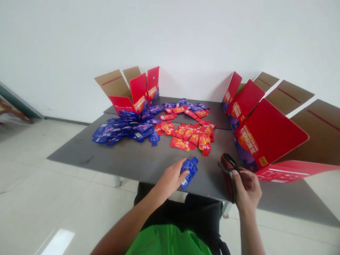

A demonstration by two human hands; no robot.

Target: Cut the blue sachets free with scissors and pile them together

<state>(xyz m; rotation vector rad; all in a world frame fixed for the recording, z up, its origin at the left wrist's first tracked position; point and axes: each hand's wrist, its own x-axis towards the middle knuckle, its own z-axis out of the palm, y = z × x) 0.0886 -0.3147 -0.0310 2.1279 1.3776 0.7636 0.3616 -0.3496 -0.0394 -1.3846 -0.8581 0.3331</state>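
My left hand is closed round a blue sachet with a narrow spout-like tab, just above the near part of the table. At the front right, my right hand grips a dark red pouch with black loop-like edges; its exact kind is hard to make out. Ahead of my hands lie loose red sachets with orange prints. To their left spreads a heap of blue sachets. A few more blue sachets lie behind the red ones.
Open red cartons with raised flaps stand at the back left of the grey table. Along the right side, a row of similar cartons reaches toward the front, close to my right hand. A white wall rises behind the table.
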